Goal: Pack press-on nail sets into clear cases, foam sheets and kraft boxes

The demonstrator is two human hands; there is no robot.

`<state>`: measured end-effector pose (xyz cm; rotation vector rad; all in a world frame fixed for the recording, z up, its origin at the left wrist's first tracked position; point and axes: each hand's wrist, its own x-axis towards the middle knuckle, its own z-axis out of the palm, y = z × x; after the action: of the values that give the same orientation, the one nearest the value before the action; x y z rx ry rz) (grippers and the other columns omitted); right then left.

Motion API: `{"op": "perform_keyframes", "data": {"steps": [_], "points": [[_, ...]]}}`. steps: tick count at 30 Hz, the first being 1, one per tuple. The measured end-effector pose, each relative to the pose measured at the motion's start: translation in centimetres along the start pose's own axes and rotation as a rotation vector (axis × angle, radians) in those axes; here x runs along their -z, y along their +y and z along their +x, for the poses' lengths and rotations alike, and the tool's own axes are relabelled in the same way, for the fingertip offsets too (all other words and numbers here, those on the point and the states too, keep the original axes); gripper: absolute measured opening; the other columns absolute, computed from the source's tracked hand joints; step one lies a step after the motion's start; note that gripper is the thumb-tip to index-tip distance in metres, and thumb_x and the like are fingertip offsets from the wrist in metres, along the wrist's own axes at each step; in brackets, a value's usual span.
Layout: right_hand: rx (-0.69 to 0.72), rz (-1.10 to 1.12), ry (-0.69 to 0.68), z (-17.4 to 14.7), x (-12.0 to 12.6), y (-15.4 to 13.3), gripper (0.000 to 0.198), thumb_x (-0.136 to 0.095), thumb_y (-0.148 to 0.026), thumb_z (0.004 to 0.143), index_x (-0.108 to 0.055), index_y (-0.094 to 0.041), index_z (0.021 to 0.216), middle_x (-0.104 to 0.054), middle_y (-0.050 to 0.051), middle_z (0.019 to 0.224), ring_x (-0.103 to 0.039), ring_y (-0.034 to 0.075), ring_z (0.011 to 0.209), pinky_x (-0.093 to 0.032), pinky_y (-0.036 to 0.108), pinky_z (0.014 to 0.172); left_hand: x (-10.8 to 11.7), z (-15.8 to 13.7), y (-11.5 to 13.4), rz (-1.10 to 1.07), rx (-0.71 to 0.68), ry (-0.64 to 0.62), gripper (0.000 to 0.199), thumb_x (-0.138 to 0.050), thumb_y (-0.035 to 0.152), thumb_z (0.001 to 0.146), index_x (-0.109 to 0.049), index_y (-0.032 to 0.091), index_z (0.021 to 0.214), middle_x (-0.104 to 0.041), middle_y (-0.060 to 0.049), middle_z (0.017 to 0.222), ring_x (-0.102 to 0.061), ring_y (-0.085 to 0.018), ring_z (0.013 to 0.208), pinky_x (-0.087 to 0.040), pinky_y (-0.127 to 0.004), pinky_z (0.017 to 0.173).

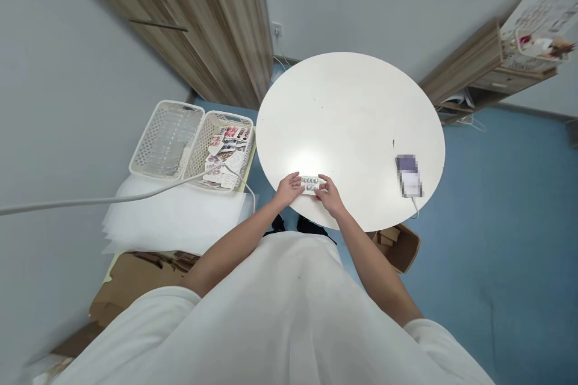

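A small white card of press-on nails, with two rows of shiny greenish-grey nails, is held near the table's front edge. My left hand grips its left side, thumb along the lower edge. On the right side my right hand closes on the card, thumb over its lower right corner. Beneath both hands is the round white table. Whether the card touches the tabletop I cannot tell.
Left of the table, a white basket holds many nail cards, beside another basket of clear plastic pieces. A white cable crosses there. A phone lies at the table's right. An open cardboard box stands below.
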<state>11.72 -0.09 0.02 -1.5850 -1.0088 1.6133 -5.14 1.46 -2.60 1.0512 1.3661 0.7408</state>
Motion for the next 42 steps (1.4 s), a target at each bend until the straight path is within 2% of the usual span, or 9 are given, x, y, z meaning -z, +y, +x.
{"op": "perform_keyframes", "data": {"steps": [4,8,13,17,22,31,37,42], "points": [[0.028,0.107,-0.019,-0.3,2.5,0.8,0.057,-0.058,-0.031,0.07,-0.041,-0.027,0.124,-0.048,-0.002,0.087,-0.058,0.012,0.074,-0.053,0.035,0.074,-1.0,0.2,0.6,0.211,-0.106,-0.128,0.074,-0.07,0.021,0.064,-0.04,0.018,0.131,-0.058,-0.009,0.107,-0.058,-0.017,0.09,-0.048,-0.034,0.081],[0.072,0.125,-0.066,-0.4,4.5,1.6,0.06,-0.059,-0.028,0.07,-0.039,-0.027,0.126,-0.048,-0.001,0.09,-0.059,0.012,0.075,-0.051,0.036,0.077,-1.9,0.5,1.4,0.373,-0.222,-0.185,0.066,-0.067,0.023,0.068,-0.043,0.021,0.13,-0.06,-0.003,0.095,-0.056,-0.015,0.083,-0.047,-0.034,0.082],[0.157,-0.092,-0.126,0.0,5.9,2.2,0.071,-0.06,-0.02,0.067,-0.034,-0.025,0.133,-0.051,0.002,0.097,-0.056,0.013,0.077,-0.049,0.035,0.078,-2.5,0.8,1.4,0.444,-0.244,-0.2,0.065,-0.066,0.025,0.068,-0.044,0.02,0.129,-0.059,-0.003,0.093,-0.055,-0.015,0.081,-0.046,-0.033,0.081],[0.229,-0.326,-0.125,0.6,5.9,2.3,0.067,-0.057,-0.019,0.071,-0.033,-0.025,0.134,-0.053,0.003,0.099,-0.054,0.014,0.079,-0.047,0.036,0.078,-2.2,0.9,1.0,0.485,-0.231,-0.174,0.064,-0.065,0.026,0.069,-0.044,0.02,0.129,-0.059,-0.003,0.092,-0.055,-0.016,0.082,-0.045,-0.033,0.081],[0.258,-0.497,-0.149,2.3,4.4,1.9,0.065,-0.056,-0.021,0.074,-0.032,-0.025,0.134,-0.054,0.004,0.101,-0.052,0.016,0.083,-0.046,0.037,0.079,-0.8,1.1,0.8,0.558,-0.2,-0.139,0.063,-0.062,0.024,0.071,-0.041,0.023,0.131,-0.058,-0.004,0.095,-0.055,-0.017,0.086,-0.045,-0.034,0.082],[0.29,-0.713,-0.171,6.1,-1.2,0.4,0.064,-0.057,-0.017,0.073,-0.033,-0.021,0.132,-0.051,0.007,0.106,-0.05,0.02,0.095,-0.044,0.035,0.083,3.8,2.3,0.6,0.645,-0.151,-0.019,0.062,-0.057,0.018,0.073,-0.038,0.02,0.132,-0.051,-0.006,0.097,-0.052,-0.018,0.088,-0.044,-0.033,0.081],[0.273,-0.959,-0.104,7.2,-4.0,0.0,0.06,-0.059,-0.02,0.074,-0.037,-0.021,0.129,-0.049,0.01,0.11,-0.045,0.025,0.102,-0.039,0.037,0.084,5.7,3.3,0.3,0.748,-0.153,-0.036,0.06,-0.055,0.016,0.073,-0.039,0.019,0.131,-0.049,-0.006,0.095,-0.051,-0.021,0.09,-0.044,-0.034,0.08],[0.206,-1.04,-0.082,7.5,-5.2,-0.3,0.059,-0.059,-0.021,0.075,-0.037,-0.023,0.129,-0.048,0.011,0.112,-0.045,0.026,0.102,-0.036,0.039,0.084,6.2,3.9,-0.1,0.847,-0.148,-0.043,0.06,-0.055,0.018,0.073,-0.04,0.017,0.13,-0.051,-0.009,0.099,-0.05,-0.025,0.096,-0.043,-0.035,0.08]]}}
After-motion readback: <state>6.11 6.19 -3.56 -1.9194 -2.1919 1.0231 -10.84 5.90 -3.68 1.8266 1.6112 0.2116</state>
